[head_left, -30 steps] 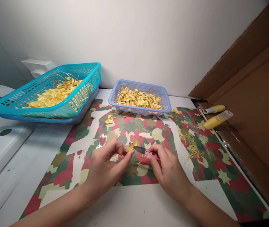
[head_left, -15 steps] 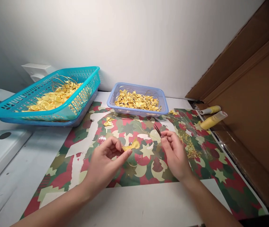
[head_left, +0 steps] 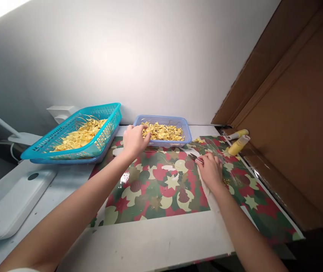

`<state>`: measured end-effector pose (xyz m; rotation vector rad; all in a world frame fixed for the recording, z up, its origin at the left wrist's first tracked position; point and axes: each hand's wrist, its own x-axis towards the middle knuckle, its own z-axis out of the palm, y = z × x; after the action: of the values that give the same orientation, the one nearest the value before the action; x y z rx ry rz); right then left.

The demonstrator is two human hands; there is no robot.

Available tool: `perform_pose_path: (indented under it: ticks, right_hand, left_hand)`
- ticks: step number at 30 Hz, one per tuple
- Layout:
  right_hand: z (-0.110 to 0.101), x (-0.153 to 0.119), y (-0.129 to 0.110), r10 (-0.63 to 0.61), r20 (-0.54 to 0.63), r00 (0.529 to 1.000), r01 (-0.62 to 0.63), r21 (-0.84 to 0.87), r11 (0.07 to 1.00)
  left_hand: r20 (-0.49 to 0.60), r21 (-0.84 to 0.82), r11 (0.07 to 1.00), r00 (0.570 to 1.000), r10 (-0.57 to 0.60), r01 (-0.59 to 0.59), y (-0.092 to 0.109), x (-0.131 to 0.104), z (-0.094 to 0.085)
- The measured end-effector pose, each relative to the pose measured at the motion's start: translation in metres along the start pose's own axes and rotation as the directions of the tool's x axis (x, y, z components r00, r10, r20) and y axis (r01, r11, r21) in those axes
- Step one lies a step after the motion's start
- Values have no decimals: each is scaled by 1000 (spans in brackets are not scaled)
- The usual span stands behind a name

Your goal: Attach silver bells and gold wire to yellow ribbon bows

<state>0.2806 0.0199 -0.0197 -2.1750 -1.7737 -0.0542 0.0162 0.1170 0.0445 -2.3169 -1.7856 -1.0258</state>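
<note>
Left hand (head_left: pixel 135 139): extended forward at the near left corner of the lavender basket (head_left: pixel 188 135), fingers curled, thumb side toward the basket's contents. I cannot tell from this view whether my fingertips touch the rim or hang over it, nor whether anything is pinched between them; yellow ribbon shows directly behind the fingertips. Right hand (head_left: pixel 210 170): closed around the handles of a small pair of snips (head_left: pixel 192 156), its dark blades pointing forward and left, my hand low over the patterned sheet (head_left: pixel 152 204). Yellow bows (head_left: pixel 165 132) with thin gold cords lie heaped inside the lavender basket, which sits near the white wall (head_left: pixel 161 68); one more yellow piece (head_left: pixel 198 140) lies on the sheet just beside the basket's right end. To the left, a teal basket (head_left: pixel 116 117), nested on a blue one (head_left: pixel 104 153), holds a second heap of yellow ribbon pieces (head_left: pixel 79 136). Fine gold trimmings (head_left: pixel 226 182) lie next to my right wrist, partly hidden by it. Farther right, two yellow-and-white tubes (head_left: pixel 239 145) stand at a tilt near brown cardboard (head_left: pixel 292 124). At left, a white slab (head_left: pixel 16 204) rests on the table.
</note>
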Motion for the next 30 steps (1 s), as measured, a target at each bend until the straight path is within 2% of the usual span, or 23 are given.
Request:
perform_pose_path:
  ticks: [1,3,4,6,8,11,14,17,22,25,27,30]
  right_hand:
    - [1,0,2,11,-11,1000,-11,-4,1000]
    - [2,0,4,10,-52,999,-9,27,1000]
    - [2,-1,3,-7,-72,997,11,67,998]
    - [-1,-1,-4,-77,-78,994,90,182,979]
    - [-5,1,-21,-180,-8,984,175,286,942]
    - [-12,12,-58,-309,173,935,255,278,926]
    - [-12,28,-96,-311,322,894,262,186,947]
    - [-7,39,-118,-280,376,883,236,162,958]
    - [-1,32,-117,-355,374,857,276,249,929]
    - [-2,18,-107,-415,319,852,268,416,869]
    - [-2,8,-103,-452,255,855,211,625,752]
    - [-1,-9,-104,-476,219,852,80,843,531]
  left_hand:
    - [-12,11,1000,1000,14,-13,0,-5,3]
    - [-18,34,985,986,167,-166,-2,-23,6]
    - [21,23,971,971,239,-240,-3,-35,6]
    - [81,8,954,951,299,-300,-7,-60,5]
    - [89,-11,954,950,299,-299,-13,-81,3]
    - [79,-39,964,961,264,-262,-18,-99,0]
    - [53,-74,971,972,231,-227,-18,-104,-3]
    - [66,-117,976,979,194,-186,-15,-106,-5]
    - [89,-261,961,989,116,-89,-13,-109,-6]
    - [167,-436,898,986,10,65,-9,-111,-7]
    - [292,-581,773,952,-91,253,-4,-112,-6]
    - [469,-721,489,865,-179,492,6,-114,-5]
